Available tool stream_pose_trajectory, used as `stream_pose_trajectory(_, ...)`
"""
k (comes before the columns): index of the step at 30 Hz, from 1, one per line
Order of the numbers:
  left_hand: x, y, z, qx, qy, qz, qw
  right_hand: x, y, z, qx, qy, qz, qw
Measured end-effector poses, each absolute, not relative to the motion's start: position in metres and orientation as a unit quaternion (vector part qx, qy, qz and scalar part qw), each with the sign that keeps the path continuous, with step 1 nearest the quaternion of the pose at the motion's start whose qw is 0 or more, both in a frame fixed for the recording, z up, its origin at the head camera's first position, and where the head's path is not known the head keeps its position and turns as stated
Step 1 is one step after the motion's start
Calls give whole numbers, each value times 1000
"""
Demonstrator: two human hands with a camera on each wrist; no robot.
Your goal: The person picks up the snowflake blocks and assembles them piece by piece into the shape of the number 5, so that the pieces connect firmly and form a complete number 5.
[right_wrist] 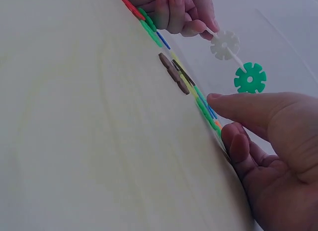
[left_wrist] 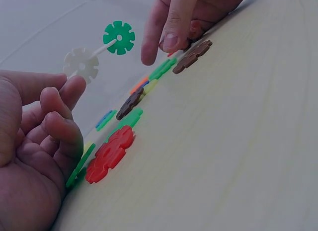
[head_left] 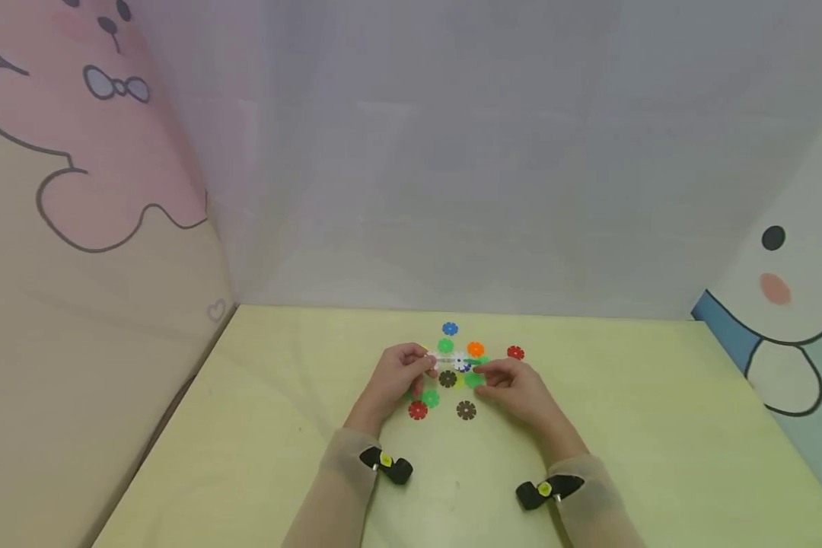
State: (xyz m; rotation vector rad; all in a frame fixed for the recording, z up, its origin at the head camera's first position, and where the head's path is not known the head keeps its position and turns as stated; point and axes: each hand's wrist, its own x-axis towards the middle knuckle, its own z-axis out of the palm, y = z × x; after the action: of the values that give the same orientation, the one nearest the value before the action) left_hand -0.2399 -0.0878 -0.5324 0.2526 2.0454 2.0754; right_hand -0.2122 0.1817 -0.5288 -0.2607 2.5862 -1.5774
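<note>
My left hand (head_left: pixel 399 374) pinches one end of a short chain of slotted plastic snowflake discs between thumb and fingertips, above the table. In the left wrist view the chain shows a white disc (left_wrist: pixel 82 65) face-on, a pale piece edge-on, and a green disc (left_wrist: pixel 119 38) at the far end. My right hand (head_left: pixel 518 387) is beside that green end, thumb and fingers spread apart with nothing visible between them. Under the hands lie loose discs, among them a red disc (head_left: pixel 418 410), a brown disc (head_left: pixel 466 410) and a second brown disc (head_left: pixel 447 378).
Farther back on the pale yellow table (head_left: pixel 260 426) lie a blue disc (head_left: pixel 450 329), an orange disc (head_left: pixel 476 348) and, to the right, another red disc (head_left: pixel 516 352). A pale curtain (head_left: pixel 466 190) stands behind the table, with printed cloth at both sides.
</note>
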Motion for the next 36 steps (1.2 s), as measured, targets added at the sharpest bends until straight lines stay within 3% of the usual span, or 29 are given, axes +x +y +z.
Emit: stream_pose_trajectory(36,-239,-91,-532,38,705,704,74,-206,167,-524,-72,874,-480,36)
